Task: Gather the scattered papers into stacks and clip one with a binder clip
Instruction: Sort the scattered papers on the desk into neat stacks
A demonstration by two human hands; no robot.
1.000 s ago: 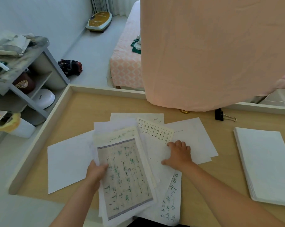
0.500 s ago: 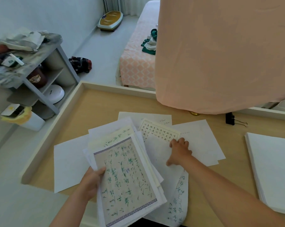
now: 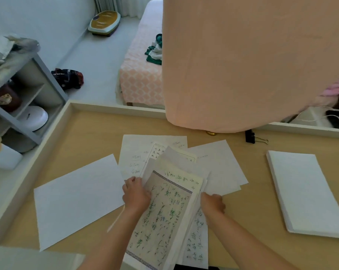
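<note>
A bundle of papers [image 3: 164,211], its top sheet covered in green writing, lies tilted over the middle of the wooden desk [image 3: 90,133]. My left hand [image 3: 136,193] grips the bundle's left edge near the top. At the right edge, my right hand [image 3: 213,204] has its fingers curled round the sheets. Loose sheets still lie spread out: a blank one [image 3: 77,197] at the left, a faintly written one [image 3: 143,152] behind, another [image 3: 221,164] to the right. A black binder clip [image 3: 250,136] sits at the desk's back edge, apart from both hands.
A neat white paper stack [image 3: 305,191] lies at the desk's right. A peach cloth [image 3: 242,65] hangs over the back edge. The desk has a raised pale rim [image 3: 34,162]. Beyond it are a grey shelf [image 3: 24,90] at the left and a bed [image 3: 141,75].
My right hand left the sheets it pressed in the middle and came to the bundle's right edge. My left hand carried the bundle rightward over the spread sheets and now holds it higher.
</note>
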